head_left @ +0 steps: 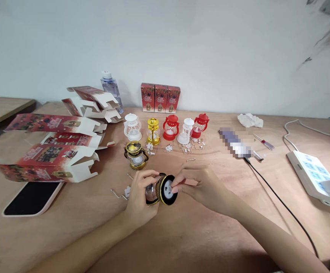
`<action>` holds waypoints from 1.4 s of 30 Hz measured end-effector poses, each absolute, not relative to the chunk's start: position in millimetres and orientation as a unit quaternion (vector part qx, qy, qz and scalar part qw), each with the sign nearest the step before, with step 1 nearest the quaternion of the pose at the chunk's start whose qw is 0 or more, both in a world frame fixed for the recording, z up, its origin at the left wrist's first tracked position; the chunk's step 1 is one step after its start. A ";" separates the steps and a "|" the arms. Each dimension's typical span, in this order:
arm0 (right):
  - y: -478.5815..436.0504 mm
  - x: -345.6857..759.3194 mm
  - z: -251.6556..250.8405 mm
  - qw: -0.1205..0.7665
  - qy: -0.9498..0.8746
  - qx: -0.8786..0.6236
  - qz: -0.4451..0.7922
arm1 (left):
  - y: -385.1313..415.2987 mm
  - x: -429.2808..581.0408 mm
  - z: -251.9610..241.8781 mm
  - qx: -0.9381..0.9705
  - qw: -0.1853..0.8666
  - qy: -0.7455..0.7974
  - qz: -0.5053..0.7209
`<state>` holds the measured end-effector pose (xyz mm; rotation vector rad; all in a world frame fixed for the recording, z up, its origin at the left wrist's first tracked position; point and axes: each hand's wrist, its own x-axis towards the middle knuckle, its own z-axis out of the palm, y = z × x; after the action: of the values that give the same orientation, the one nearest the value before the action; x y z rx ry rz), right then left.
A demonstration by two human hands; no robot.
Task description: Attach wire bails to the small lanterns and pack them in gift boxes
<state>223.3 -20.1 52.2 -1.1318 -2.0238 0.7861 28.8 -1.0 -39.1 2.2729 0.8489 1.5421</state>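
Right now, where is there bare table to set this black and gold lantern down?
Bare wood lies between your right hand and the black cable, and along the near edge of the wooden table below the white-framed tablet. Crowded: the row of small plastic lanterns and the flattened red cartons on the left.

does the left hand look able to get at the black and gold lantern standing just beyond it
Probably not as is: the left hand is closed around the tipped lantern, so it is occupied. The path to the standing lantern itself looks open.
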 end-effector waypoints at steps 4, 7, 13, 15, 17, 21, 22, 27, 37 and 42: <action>-21.2 221.3 53.0 0.341 -0.778 -0.440 0.291 | -0.8 29.6 -37.9 0.782 0.111 0.285 0.543; -21.6 220.7 53.0 0.341 -0.778 -0.441 0.290 | -1.5 29.9 -38.2 0.780 0.110 0.289 0.544; -23.1 216.2 47.2 0.371 -0.737 -0.479 0.300 | -2.4 29.2 -38.3 0.784 0.109 0.287 0.540; -21.6 217.7 48.1 0.371 -0.708 -0.496 0.339 | -2.6 29.1 -38.1 0.784 0.114 0.285 0.540; -17.3 223.4 51.5 0.357 -0.689 -0.492 0.394 | -3.1 28.9 -38.6 0.788 0.122 0.267 0.541; -1.9 244.1 58.4 0.327 -0.701 -0.503 0.385 | -5.3 29.0 -40.7 0.787 0.169 0.265 0.531; 1.9 249.5 58.4 0.298 -0.718 -0.527 0.344 | -6.0 29.3 -41.0 0.782 0.196 0.292 0.515; 8.9 260.1 42.4 -0.024 -0.821 -0.557 0.123 | -8.3 29.3 -45.8 0.731 0.272 0.364 0.509; 16.8 229.7 9.2 -0.132 -0.805 -0.578 -0.026 | -5.3 22.2 -44.0 0.740 0.350 0.281 0.501; 19.7 235.1 11.3 -0.123 -0.799 -0.589 -0.014 | -5.1 26.7 -36.2 0.729 0.399 0.246 0.499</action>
<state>235.1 19.7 11.3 -2.0105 -2.7262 -0.0477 26.7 -5.1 -36.2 1.8442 0.6222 1.2630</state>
